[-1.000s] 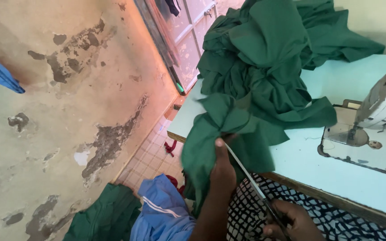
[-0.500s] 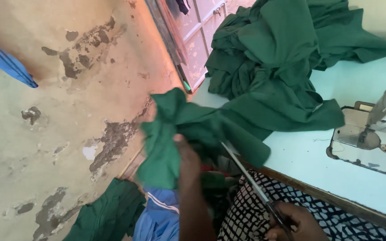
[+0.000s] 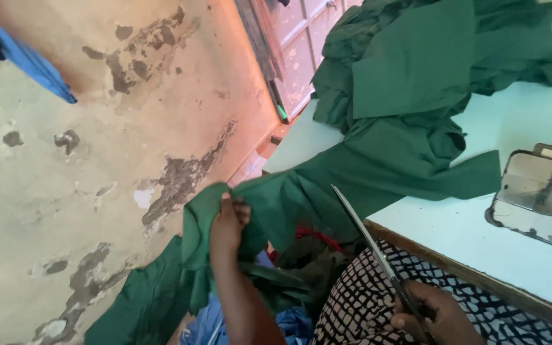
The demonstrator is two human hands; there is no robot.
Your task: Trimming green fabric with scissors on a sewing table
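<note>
Left hand grips bunched green fabric, drawn off pale blue table toward peeling wall. Right hand closed around scissors, blades up, clear of cloth. Large green heap on table apparently unworked; sewing machine idle.

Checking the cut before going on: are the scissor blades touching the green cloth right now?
Cannot tell. In the head view the scissors, held in the right hand, overlap the green cloth gripped by the left hand, but depth is unclear.
</note>
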